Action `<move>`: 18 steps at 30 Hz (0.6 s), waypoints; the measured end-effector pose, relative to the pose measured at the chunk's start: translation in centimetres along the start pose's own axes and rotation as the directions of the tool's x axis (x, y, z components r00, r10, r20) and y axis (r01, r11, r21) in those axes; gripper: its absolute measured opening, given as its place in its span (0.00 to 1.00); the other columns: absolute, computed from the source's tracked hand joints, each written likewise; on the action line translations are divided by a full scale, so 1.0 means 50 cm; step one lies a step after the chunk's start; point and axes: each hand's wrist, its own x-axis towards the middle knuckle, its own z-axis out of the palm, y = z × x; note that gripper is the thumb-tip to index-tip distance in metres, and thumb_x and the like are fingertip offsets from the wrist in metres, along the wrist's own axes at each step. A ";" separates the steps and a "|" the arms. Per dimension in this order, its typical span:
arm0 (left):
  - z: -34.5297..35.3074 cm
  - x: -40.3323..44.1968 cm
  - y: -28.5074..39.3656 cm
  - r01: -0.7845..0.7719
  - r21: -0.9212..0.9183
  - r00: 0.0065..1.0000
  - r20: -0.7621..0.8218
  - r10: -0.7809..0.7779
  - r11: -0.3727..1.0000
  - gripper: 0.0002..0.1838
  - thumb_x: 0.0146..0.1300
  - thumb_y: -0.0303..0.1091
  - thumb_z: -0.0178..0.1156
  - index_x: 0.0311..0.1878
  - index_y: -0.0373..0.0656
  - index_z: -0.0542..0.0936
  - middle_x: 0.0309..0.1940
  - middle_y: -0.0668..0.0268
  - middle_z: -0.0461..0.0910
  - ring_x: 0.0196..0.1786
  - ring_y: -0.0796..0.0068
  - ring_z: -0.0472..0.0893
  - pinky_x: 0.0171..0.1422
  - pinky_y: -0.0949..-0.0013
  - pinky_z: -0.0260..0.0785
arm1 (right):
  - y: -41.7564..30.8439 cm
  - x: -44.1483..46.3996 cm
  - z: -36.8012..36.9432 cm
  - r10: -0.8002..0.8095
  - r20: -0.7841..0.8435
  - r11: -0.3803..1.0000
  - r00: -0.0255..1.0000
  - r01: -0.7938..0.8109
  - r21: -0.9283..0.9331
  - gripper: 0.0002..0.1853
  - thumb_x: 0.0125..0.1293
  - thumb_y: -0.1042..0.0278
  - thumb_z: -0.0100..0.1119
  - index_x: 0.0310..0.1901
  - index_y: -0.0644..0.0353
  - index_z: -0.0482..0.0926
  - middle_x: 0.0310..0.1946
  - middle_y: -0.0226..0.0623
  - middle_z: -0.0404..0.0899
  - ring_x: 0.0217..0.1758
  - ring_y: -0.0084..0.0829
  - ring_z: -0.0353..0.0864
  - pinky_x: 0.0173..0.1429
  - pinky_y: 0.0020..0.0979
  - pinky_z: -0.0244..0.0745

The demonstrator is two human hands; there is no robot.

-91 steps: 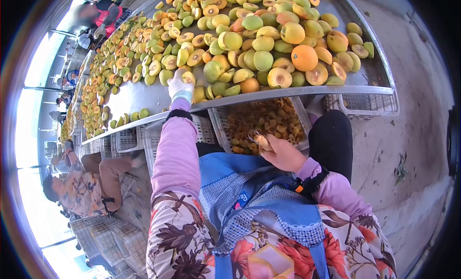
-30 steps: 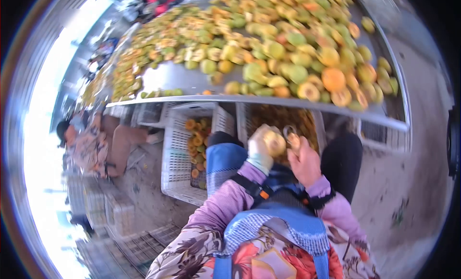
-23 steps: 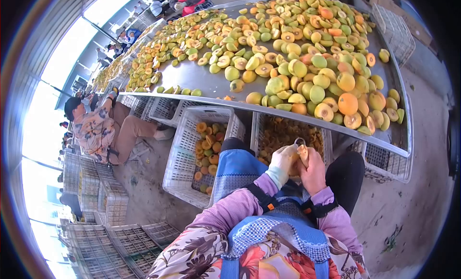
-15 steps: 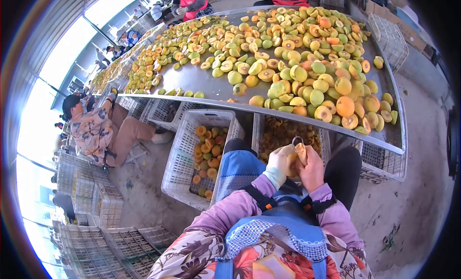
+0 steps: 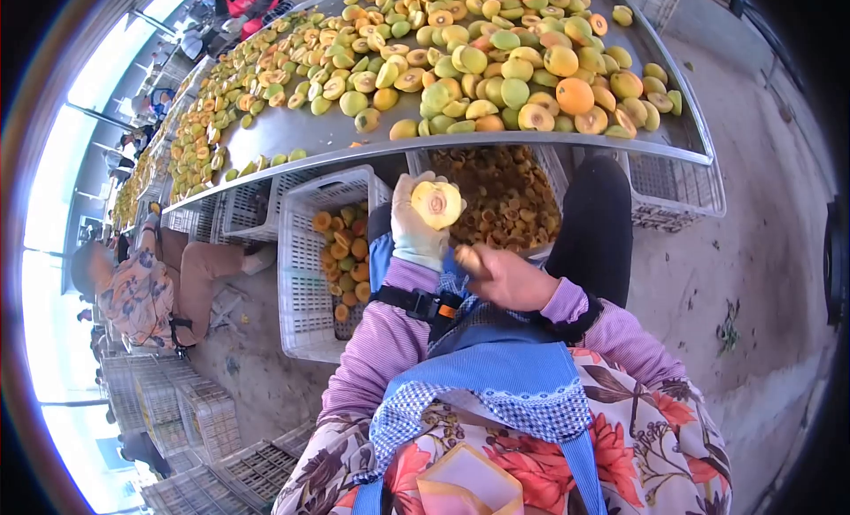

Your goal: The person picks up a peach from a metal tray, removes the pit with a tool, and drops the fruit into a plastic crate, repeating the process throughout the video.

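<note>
My gloved left hand is raised over my lap, its fingers wrapped round a yellow peach half. The cut face is turned up and the brownish pit area shows at its middle. Lower and to the right, my bare right hand is closed round a small pitting tool; motion blurs its tip, and its metal loop does not show clearly. Just beyond my hands is a crate of brown-orange scraps. Another white crate, holding orange peach halves, stands to the left of my knee.
A metal table heaped with cut peaches spans the area ahead, its raised edge just beyond my knees. A seated person works at the left. Stacked crates stand at lower left, and another crate is under the table's right end.
My hands have come apart: the left moved left and up with the peach half, and the right dropped lower and left with the tool. The camera view has shifted right and downward.
</note>
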 end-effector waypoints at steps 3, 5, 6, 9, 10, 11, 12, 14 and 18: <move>0.014 -0.015 -0.003 -0.084 0.129 0.996 0.041 0.080 0.988 0.25 0.68 0.50 0.42 0.41 0.35 0.76 0.35 0.55 0.79 0.39 0.55 0.80 0.44 0.54 0.75 | 0.002 0.014 -0.019 0.061 -0.221 0.997 0.973 -0.069 -0.031 0.21 0.62 0.65 0.59 0.48 0.68 0.63 0.33 0.57 0.74 0.38 0.54 0.75 0.40 0.40 0.70; 0.007 -0.009 -0.023 -0.125 0.163 0.990 0.080 0.113 0.979 0.27 0.68 0.50 0.40 0.44 0.32 0.76 0.39 0.52 0.79 0.41 0.54 0.80 0.50 0.58 0.74 | 0.013 0.029 -0.022 0.054 -0.255 0.998 0.965 -0.062 -0.023 0.20 0.62 0.66 0.58 0.47 0.68 0.62 0.33 0.58 0.74 0.39 0.56 0.75 0.40 0.41 0.70; 0.010 -0.007 -0.034 -0.127 0.159 0.990 0.074 0.116 0.979 0.27 0.68 0.50 0.40 0.43 0.32 0.76 0.39 0.52 0.79 0.41 0.54 0.80 0.51 0.58 0.73 | 0.016 0.036 -0.022 0.050 -0.272 0.998 0.961 -0.059 -0.023 0.19 0.63 0.66 0.58 0.47 0.67 0.62 0.33 0.58 0.74 0.39 0.57 0.75 0.40 0.42 0.70; 0.025 -0.003 -0.056 -0.144 0.149 0.989 0.045 0.139 0.978 0.28 0.69 0.49 0.38 0.43 0.30 0.76 0.39 0.51 0.79 0.44 0.54 0.79 0.54 0.57 0.72 | 0.023 0.046 -0.020 0.102 -0.279 0.993 0.955 -0.112 -0.021 0.16 0.63 0.69 0.56 0.44 0.66 0.61 0.32 0.59 0.74 0.40 0.60 0.73 0.40 0.44 0.69; 0.027 0.001 -0.062 -0.168 0.171 0.985 0.067 0.159 0.971 0.27 0.70 0.49 0.39 0.43 0.31 0.76 0.39 0.53 0.79 0.43 0.57 0.79 0.52 0.60 0.72 | 0.029 0.049 -0.022 0.124 -0.273 0.991 0.954 -0.132 -0.012 0.15 0.63 0.70 0.56 0.43 0.66 0.61 0.31 0.59 0.74 0.40 0.61 0.73 0.39 0.44 0.69; 0.029 0.005 -0.069 -0.192 0.194 0.980 0.088 0.177 0.962 0.26 0.70 0.48 0.39 0.43 0.32 0.76 0.39 0.55 0.78 0.42 0.61 0.78 0.51 0.62 0.72 | 0.034 0.051 -0.025 0.114 -0.282 0.993 0.953 -0.116 0.009 0.15 0.63 0.71 0.56 0.43 0.66 0.60 0.30 0.60 0.73 0.40 0.62 0.73 0.39 0.44 0.69; 0.035 0.007 -0.075 -0.215 0.217 0.974 0.112 0.195 0.952 0.25 0.70 0.48 0.40 0.43 0.33 0.76 0.38 0.57 0.78 0.41 0.64 0.78 0.50 0.65 0.73 | 0.039 0.051 -0.028 0.118 -0.294 0.993 0.949 -0.120 0.010 0.15 0.63 0.71 0.55 0.43 0.66 0.60 0.30 0.60 0.73 0.39 0.62 0.73 0.38 0.45 0.69; 0.055 0.005 -0.086 -0.243 0.244 0.968 0.116 0.221 0.939 0.23 0.71 0.46 0.40 0.44 0.33 0.75 0.37 0.57 0.78 0.41 0.64 0.78 0.47 0.65 0.74 | 0.048 0.051 -0.035 0.126 -0.321 0.992 0.939 -0.129 0.010 0.15 0.63 0.71 0.55 0.43 0.66 0.60 0.30 0.60 0.73 0.38 0.62 0.73 0.37 0.45 0.69; 0.088 0.005 -0.106 -0.251 0.254 0.965 0.141 0.221 0.934 0.21 0.70 0.44 0.41 0.46 0.34 0.74 0.37 0.56 0.78 0.40 0.62 0.79 0.43 0.63 0.76 | 0.045 0.047 -0.058 0.195 -0.351 0.978 0.916 -0.209 -0.002 0.15 0.63 0.71 0.55 0.43 0.66 0.60 0.28 0.60 0.73 0.36 0.62 0.73 0.36 0.47 0.68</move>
